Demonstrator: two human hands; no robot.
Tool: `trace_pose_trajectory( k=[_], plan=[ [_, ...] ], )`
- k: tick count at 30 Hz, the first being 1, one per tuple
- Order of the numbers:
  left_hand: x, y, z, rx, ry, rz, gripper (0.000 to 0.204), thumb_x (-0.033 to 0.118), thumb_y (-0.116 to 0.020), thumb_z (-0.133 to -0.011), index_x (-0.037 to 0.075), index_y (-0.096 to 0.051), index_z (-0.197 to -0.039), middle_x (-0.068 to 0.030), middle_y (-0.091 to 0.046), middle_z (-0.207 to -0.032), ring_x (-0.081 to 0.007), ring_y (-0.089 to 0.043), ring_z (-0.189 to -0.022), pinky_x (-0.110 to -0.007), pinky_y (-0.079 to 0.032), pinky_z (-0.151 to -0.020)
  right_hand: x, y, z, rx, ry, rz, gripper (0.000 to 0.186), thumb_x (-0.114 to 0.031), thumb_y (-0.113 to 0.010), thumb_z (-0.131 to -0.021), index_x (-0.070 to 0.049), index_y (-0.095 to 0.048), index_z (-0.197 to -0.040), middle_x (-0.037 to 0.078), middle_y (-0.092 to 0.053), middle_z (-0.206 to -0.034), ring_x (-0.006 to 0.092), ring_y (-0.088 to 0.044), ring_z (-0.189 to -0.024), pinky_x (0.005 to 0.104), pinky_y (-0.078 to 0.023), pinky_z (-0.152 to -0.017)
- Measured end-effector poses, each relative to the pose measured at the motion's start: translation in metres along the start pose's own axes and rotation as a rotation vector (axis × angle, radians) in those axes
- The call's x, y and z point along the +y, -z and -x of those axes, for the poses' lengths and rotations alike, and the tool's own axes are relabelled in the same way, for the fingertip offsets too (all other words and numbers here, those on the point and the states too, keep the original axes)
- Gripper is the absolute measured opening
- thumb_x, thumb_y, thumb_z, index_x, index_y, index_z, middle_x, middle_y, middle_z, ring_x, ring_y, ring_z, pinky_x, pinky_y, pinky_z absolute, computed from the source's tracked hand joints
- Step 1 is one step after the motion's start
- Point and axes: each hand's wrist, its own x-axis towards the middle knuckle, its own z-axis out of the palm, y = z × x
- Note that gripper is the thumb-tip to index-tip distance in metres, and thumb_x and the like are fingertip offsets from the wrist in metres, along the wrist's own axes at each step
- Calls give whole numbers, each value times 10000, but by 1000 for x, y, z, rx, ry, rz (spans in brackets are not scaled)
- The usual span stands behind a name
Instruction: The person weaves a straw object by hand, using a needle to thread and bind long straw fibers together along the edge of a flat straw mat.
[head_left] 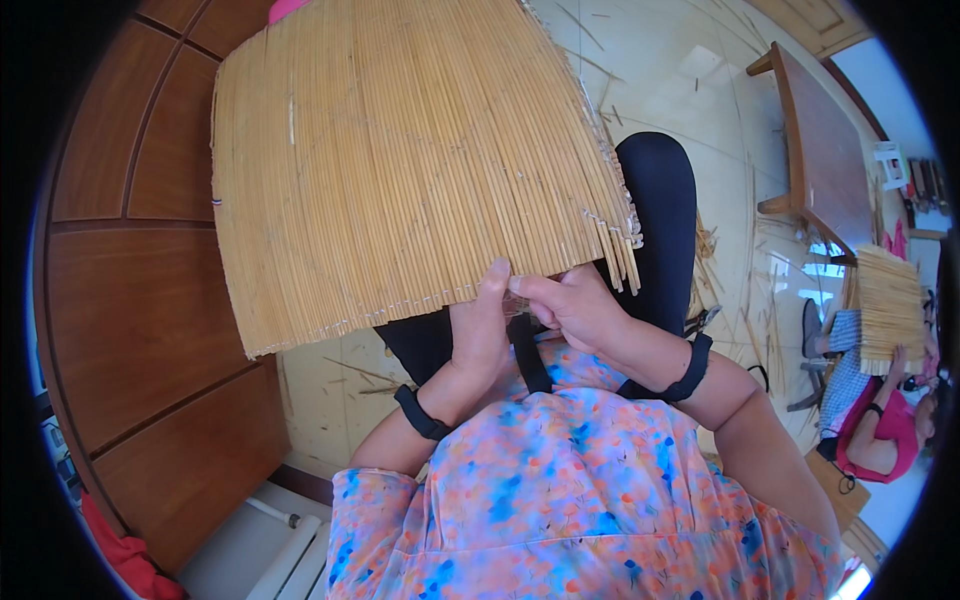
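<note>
A large mat of thin straw-coloured stalks (400, 170) lies over my lap and reaches far forward. White stitching binds the stalks along its near edge, and loose stalk ends stick out at its right corner. My left hand (480, 322) grips the near edge, thumb on top and fingers mostly hidden underneath. Close beside it, my right hand (582, 308) is closed in a pinch at the same edge, its thumb pointing toward the left thumb. What the right fingers hold is too small to make out.
Brown wooden cabinet doors (150, 320) stand close on the left. A low wooden table (815, 150) is at the far right. Another person in a pink top (885, 435) sits at right with a similar mat (890, 305). Loose stalks litter the tiled floor (690, 100).
</note>
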Motion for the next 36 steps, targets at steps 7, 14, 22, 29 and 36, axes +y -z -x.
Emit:
trace_pose_trajectory(
  k=[7, 14, 22, 29, 36],
  plan=[
    [-6, -1, -1, 0, 4, 133, 302, 310, -548, -950, 80, -507, -1140, 4, -536, -872, -50, -435, -624, -215, -334, -503, 5, 4, -2, -12, -37, -36, 50, -54, -641, -840, -34, -617, -879, 0, -541, -649, 59, -432, -486, 218, -302, -406],
    [-13, 19, -2, -129, 36, 177, 319, 323, -535, -977, 48, -533, -1137, -12, -581, -900, -81, -493, -645, -231, -392, -540, -1, 0, -2, -35, 18, -17, 104, -74, -625, -847, -34, -609, -942, -4, -547, -671, 54, -439, -488, 206, -323, -405],
    [54, 81, 61, -297, -8, -760, 278, 169, -608, -920, -2, -576, -1137, -62, -646, -984, -132, -623, -721, -241, -477, -633, 5, 4, -1, 11, 78, 6, 77, -70, -651, -813, -37, -615, -872, -42, -487, -578, 37, -373, -434, 224, -268, -382],
    [112, 44, 37, -206, -984, -1342, 189, 61, -696, -810, 30, -644, -990, -139, -612, -923, -287, -638, -801, -355, -518, -676, 2, 2, 2, 16, 78, 26, 103, -47, -663, -812, -33, -604, -894, -27, -511, -617, 45, -392, -439, 217, -281, -384],
    [79, 26, -18, -442, -1020, -1279, 173, 115, -728, -756, 56, -660, -903, -95, -574, -837, -286, -591, -775, -372, -496, -662, 6, 0, 1, -4, 75, 42, 106, -50, -651, -810, -26, -604, -902, -24, -509, -614, 48, -403, -446, 230, -300, -393]
  ],
)
